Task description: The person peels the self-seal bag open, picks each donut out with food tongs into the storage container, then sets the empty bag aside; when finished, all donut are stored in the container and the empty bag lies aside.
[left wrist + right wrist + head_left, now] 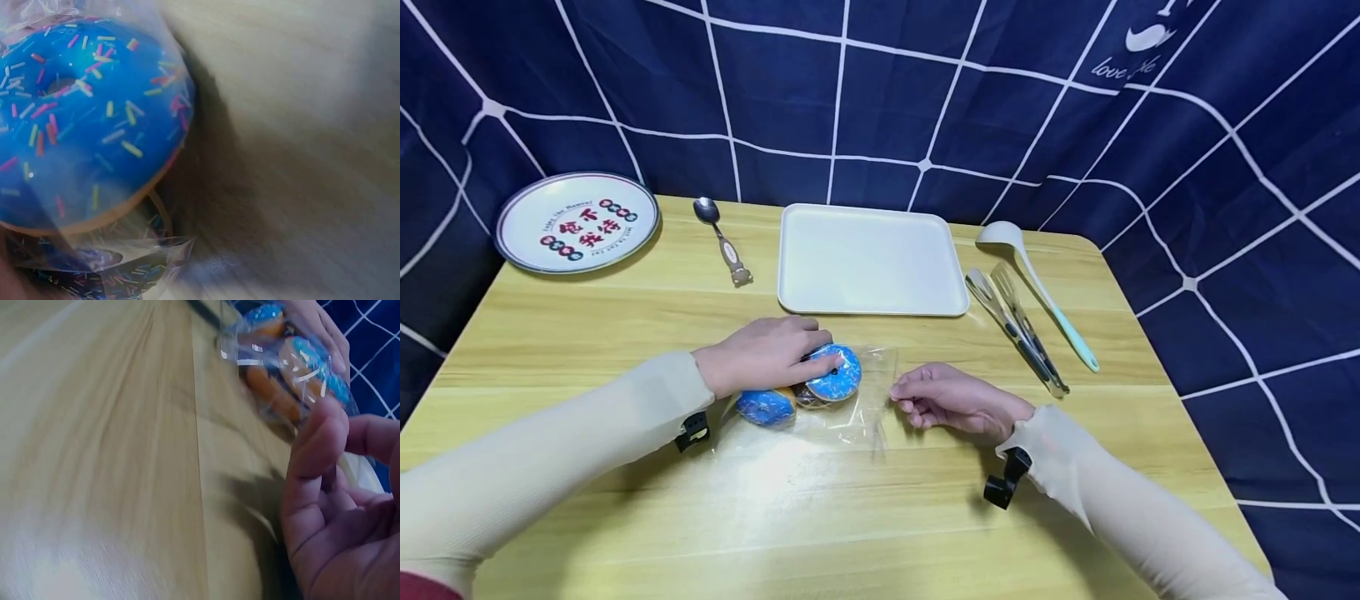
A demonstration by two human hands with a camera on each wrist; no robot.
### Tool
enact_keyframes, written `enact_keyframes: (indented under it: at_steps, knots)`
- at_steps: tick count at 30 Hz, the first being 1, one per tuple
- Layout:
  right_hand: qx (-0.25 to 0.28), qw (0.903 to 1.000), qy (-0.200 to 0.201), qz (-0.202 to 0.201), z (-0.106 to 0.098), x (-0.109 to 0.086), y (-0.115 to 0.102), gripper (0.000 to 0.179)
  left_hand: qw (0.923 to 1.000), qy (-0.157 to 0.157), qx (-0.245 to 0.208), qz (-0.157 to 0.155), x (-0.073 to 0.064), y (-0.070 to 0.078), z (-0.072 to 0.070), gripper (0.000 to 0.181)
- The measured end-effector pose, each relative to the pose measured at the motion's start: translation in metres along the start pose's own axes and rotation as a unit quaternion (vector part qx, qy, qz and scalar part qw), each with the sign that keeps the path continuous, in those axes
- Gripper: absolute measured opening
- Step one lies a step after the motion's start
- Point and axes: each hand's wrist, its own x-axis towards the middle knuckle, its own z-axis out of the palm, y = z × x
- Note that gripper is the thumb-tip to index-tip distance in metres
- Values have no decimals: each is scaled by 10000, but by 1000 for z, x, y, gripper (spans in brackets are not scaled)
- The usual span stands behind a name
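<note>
A clear plastic bag (868, 417) holds several doughnuts in the middle of the table. My left hand (769, 357) grips the blue-iced doughnut (838, 379) through the plastic, the thumb across its top. Colourful sprinkles cover that doughnut (125, 125) in the left wrist view, and a dark-iced doughnut (131, 281) shows under it. Another blue doughnut (766, 407) lies below the left wrist. At the bag's right edge, my right hand (958, 402) pinches the plastic between thumb and forefinger, its other fingers curled in. The bag stretches between both hands.
Behind the bag lies a white tray (872, 260). To its left are a spoon (724, 242) and a printed oval plate (578, 223). Tongs (1018, 329) and a ladle (1037, 287) lie to its right. A dark blue checked curtain (880, 92) surrounds the table's back and sides.
</note>
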Motion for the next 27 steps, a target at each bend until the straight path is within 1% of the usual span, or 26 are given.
enact_keyframes:
  at_steps: [5, 9, 14, 18, 21, 24, 27]
  knots:
    - [-541, 9981, -286, -88, -10, 0, 4, 21, 9999, -21, 5, 101, 2, -1, 3, 40]
    - [-781, 9965, -258, -113, -17, 0, 5, 21, 9999, -10, 14, 153, 3, 0, 3, 40]
    - [-510, 9982, -272, -164, -18, -3, 5, 19, 10000, -36, 25, 41, 2, 0, 2, 41]
    - [-183, 9990, -384, -142, -13, -6, 7, 31, 10000, -26, 73, -19, 0, 1, 1, 43]
    - [-72, 9994, -317, -93, -6, -8, 7, 42, 10000, 11, 93, -30, -1, 1, 2, 43]
    - [-193, 9997, -86, -90, 2, -9, 7, 42, 10000, 31, 66, -27, 0, 1, 3, 42]
    - [-402, 9991, 105, -64, 8, -10, 6, 31, 10000, 51, 73, -11, 0, 1, 4, 43]
